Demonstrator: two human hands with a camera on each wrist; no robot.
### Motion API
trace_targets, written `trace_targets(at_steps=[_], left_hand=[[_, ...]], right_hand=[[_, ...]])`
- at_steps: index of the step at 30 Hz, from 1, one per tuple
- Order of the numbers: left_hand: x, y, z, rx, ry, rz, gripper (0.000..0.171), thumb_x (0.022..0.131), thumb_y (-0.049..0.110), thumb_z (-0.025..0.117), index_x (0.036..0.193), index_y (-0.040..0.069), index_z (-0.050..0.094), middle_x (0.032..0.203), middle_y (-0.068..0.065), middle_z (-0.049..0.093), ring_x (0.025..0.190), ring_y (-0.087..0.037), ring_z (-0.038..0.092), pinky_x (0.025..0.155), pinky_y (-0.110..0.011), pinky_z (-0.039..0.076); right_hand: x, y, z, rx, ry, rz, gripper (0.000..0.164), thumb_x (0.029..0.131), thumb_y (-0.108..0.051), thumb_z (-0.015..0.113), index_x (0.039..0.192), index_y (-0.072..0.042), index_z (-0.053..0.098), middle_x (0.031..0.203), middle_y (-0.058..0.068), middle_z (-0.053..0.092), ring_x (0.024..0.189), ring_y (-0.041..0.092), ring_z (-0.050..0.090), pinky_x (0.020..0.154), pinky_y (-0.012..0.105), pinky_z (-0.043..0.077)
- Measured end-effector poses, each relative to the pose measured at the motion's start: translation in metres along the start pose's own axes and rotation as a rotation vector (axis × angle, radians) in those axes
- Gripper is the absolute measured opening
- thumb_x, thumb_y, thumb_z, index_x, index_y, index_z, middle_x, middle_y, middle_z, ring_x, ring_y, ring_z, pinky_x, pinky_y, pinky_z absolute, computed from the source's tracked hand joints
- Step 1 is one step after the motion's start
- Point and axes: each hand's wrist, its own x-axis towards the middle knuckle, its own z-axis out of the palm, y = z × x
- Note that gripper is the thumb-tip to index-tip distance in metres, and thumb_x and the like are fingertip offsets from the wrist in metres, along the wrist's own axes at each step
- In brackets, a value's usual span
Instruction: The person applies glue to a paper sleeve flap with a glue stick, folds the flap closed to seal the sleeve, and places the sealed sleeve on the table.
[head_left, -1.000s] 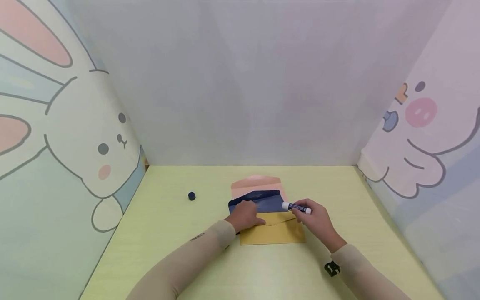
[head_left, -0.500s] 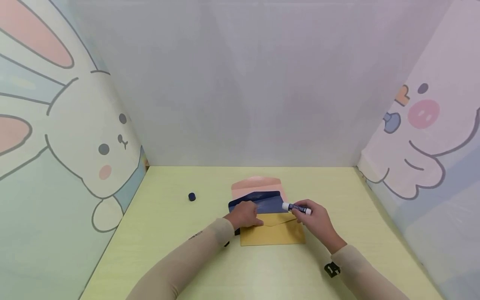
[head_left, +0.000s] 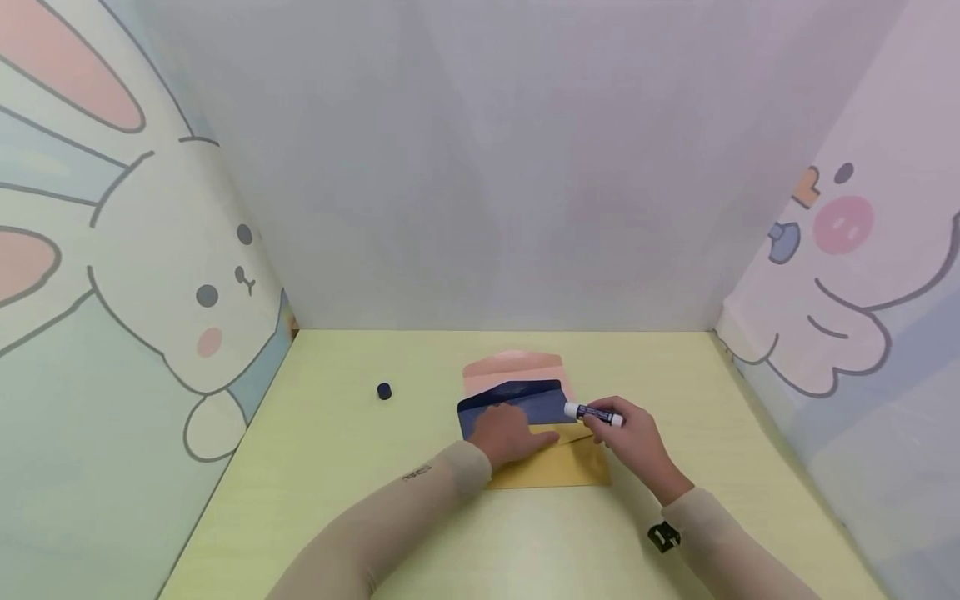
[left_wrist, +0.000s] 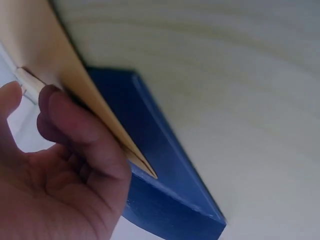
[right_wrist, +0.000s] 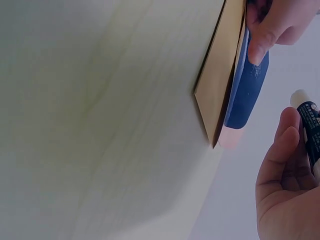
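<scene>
A yellow envelope (head_left: 555, 473) lies nearest, overlapping a blue envelope (head_left: 536, 408). Behind them shows a pink envelope (head_left: 517, 363) with its flap spread away from me. My left hand (head_left: 504, 435) rests on the overlapping yellow and blue envelopes, thumb stretched out to the right. In the left wrist view its bent fingers (left_wrist: 95, 135) press at the yellow edge, with the thumb apart. To the right, my right hand (head_left: 633, 437) grips a glue stick (head_left: 596, 415), uncapped, its white tip pointing left above the envelopes' right end.
A small dark cap (head_left: 384, 392) stands on the pale yellow table (head_left: 337, 450), left of the envelopes. A grey wall (head_left: 480, 208) rises behind, and panels with cartoon animals flank both sides.
My left hand has slid a little to the right across the envelopes, and its thumb now reaches farther right. The right hand and glue stick stay nearly still.
</scene>
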Motion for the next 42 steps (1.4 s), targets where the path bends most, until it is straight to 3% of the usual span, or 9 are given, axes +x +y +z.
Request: trace_targets(at_steps=[5,9,22,30,42], left_hand=[[-0.001,0.007,0.003,0.11,0.043,-0.007,0.08,0.097,0.092,0.071,0.063,0.022,0.057,0.063,0.007,0.042,0.062,-0.017,0.058,0.06,-0.033,0.045],[0.0,0.008,0.004,0.13,0.062,-0.012,0.08,0.097,0.091,0.074,0.063,0.021,0.056,0.063,0.006,0.04,0.062,-0.018,0.058,0.059,-0.032,0.045],[-0.001,0.002,-0.001,0.057,0.058,-0.016,0.076,0.095,0.081,0.085,0.063,0.019,0.054,0.062,0.007,0.032,0.055,-0.015,0.045,0.056,-0.031,0.034],[-0.001,-0.002,-0.005,0.056,0.046,0.025,0.071,0.098,0.071,0.089,0.065,0.019,0.054,0.064,0.007,0.03,0.057,-0.014,0.044,0.059,-0.029,0.036],[0.002,-0.01,-0.006,-0.013,0.025,0.039,0.07,0.098,0.059,0.095,0.066,0.019,0.048,0.064,0.007,0.027,0.056,-0.013,0.036,0.058,-0.03,0.03]], right_hand=[[0.0,0.0,0.002,0.008,-0.014,0.014,0.034,0.111,-0.028,0.084,0.135,-0.004,0.079,0.119,0.018,0.083,0.087,0.015,0.077,0.076,0.028,0.063],[0.001,0.0,0.003,0.018,-0.016,0.016,0.036,0.111,-0.027,0.085,0.137,-0.003,0.078,0.122,0.019,0.083,0.088,0.017,0.078,0.075,0.028,0.064],[0.001,0.0,0.003,0.002,-0.01,0.029,0.039,0.111,-0.029,0.086,0.139,-0.003,0.078,0.123,0.017,0.083,0.089,0.015,0.077,0.075,0.028,0.063],[-0.001,0.001,0.003,0.009,-0.015,0.025,0.039,0.111,-0.029,0.086,0.139,-0.002,0.077,0.122,0.016,0.084,0.088,0.013,0.077,0.076,0.028,0.063],[-0.004,0.0,0.002,0.007,-0.013,0.022,0.039,0.111,-0.029,0.086,0.138,-0.003,0.078,0.122,0.016,0.084,0.088,0.012,0.077,0.075,0.026,0.062]])
